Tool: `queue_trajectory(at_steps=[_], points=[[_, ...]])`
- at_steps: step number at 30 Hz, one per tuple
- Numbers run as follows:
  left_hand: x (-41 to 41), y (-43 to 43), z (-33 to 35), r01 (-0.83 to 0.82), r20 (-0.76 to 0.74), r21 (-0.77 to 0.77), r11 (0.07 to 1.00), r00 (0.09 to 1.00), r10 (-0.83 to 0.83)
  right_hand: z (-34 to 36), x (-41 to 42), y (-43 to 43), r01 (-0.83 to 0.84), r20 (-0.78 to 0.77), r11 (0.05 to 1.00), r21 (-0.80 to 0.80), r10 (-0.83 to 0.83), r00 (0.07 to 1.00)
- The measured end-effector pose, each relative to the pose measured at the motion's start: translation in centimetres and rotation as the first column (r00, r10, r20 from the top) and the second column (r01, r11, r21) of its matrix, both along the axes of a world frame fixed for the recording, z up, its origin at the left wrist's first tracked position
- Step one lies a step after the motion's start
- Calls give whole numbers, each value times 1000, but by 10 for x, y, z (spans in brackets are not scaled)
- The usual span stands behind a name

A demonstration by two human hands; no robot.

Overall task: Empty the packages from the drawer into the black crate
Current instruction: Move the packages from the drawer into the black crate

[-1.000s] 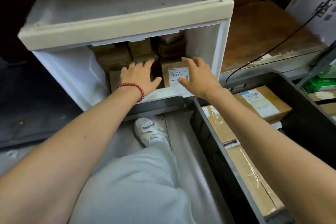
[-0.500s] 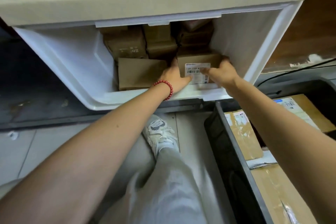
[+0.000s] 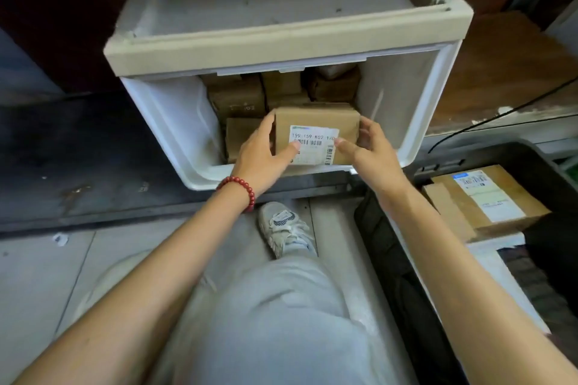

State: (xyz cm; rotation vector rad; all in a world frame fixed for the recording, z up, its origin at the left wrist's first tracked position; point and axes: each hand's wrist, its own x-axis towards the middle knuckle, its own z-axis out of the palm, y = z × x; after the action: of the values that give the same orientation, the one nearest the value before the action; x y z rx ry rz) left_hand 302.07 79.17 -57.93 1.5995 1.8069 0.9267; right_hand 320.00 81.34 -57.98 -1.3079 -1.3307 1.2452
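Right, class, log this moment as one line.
left hand: grips labelled package | right hand: grips same package | drawer: more packages inside | black crate: holds other packages

A red bead bracelet (image 3: 240,189), pale grey trousers (image 3: 266,322), apparently a white sneaker (image 3: 286,228).

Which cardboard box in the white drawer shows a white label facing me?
The front box, held between the left hand and right hand; its barcode label faces the camera. The boxes behind and beside it show no white label.
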Motion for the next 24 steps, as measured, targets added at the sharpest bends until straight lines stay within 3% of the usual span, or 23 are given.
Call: queue_trajectory(at_steps=[4,9,15,20,24], points=[[8,-40,-7,-6,107,-41,999,994,11,0,-1,-47,52,3,998,29,-52,999],[18,-47,-10,-44,171,-34,998,984,49,-1,15,-66,46,-137,995,-85,-57,989],[50,-46,-24,-73,323,-26,997,943,78,-11,27,-71,146,-208,987,-72,-158,965],[59,-39,-41,-143,366,-93,985,916,167,-26,36,-67,158,-187,979,-127,-181,966],[61,-32,-46,-176,316,-99,980,928,198,-37,37,-64,166,-168,976,-142,-189,968]])
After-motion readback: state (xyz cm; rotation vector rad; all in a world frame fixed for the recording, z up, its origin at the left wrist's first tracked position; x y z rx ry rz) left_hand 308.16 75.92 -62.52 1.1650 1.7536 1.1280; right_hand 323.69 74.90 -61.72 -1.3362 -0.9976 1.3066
